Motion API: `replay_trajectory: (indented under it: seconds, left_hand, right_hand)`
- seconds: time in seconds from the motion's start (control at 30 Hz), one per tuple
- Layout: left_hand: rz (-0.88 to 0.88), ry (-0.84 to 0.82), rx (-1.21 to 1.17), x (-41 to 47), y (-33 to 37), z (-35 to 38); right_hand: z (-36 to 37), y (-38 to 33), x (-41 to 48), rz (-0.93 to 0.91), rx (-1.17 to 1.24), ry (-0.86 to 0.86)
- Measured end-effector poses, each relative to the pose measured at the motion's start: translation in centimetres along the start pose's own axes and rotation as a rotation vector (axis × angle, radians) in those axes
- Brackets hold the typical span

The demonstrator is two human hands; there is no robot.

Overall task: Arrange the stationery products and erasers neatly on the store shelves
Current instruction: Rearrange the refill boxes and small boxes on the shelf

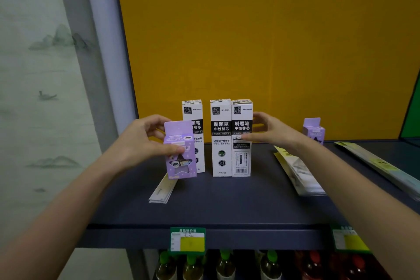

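- Your left hand [142, 141] pinches a small purple box [180, 151] with a star-shaped window, thumb on the front and fingers behind the top flap. The box is upright, slightly tilted, near the left part of the dark shelf [227, 202]; I cannot tell if its bottom touches the shelf.
- Just behind this purple box stands a tall white refill box [193, 116], partly hidden by it.
- Your right hand [270, 130] is spread, fingers apart, around the right side of another white box [242, 138]. The fingertips touch or almost touch its front; I cannot tell which.
- This right white box stands upright, touching a third white box [221, 138] on its left. Both are in the middle of the shelf, a gap apart from the first one.
- A flat ruler pack [162, 188] lies near the left part of the shelf, under the purple box.
- A second purple box [314, 130] stands near the back right of the shelf, by the yellow back wall [261, 41].
- Long flat packs [297, 173] lie on the right part, and more long packs [381, 166] near the right edge.
- A green price tag [188, 240] hangs on the front edge of the shelf, and bottles [225, 263] stand below.
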State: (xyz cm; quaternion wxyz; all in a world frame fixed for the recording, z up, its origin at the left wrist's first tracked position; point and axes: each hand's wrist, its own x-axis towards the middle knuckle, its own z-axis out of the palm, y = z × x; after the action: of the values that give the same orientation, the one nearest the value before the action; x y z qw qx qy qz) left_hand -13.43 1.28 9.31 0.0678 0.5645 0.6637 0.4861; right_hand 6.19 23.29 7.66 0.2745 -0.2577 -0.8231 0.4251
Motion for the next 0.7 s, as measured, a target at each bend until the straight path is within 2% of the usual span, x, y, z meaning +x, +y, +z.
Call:
replay_trajectory:
  seconds: [0.07, 0.2, 0.27, 0.37, 0.53, 0.7]
  left_hand:
    - [0.000, 0.029, -0.020, -0.3, -0.4, -0.1]
    - [-0.002, 0.085, -0.055, -1.2, -0.9, -0.2]
    - [-0.001, 0.117, -0.077, -1.7, -1.3, -0.6]
    - [-0.009, 0.153, -0.111, -2.6, -1.9, -1.6]
    - [-0.050, 0.197, -0.119, -3.5, -3.4, -3.6]
    - [-0.060, 0.176, -0.130, -4.3, -5.3, -5.5]
  right_hand:
    - [0.1, 0.0, -0.6, 0.007, -0.039, 0.104]
    - [0.2, 0.1, -2.5, -0.042, -0.094, 0.420]
    - [0.6, 0.0, -3.6, -0.093, -0.067, 0.486]
    - [2.1, -0.6, -4.9, -0.142, -0.088, 0.398]
    - [7.6, -2.3, -5.3, -0.097, -0.309, 0.062]
    - [14.9, -4.2, -3.5, 0.000, -0.512, -0.059]
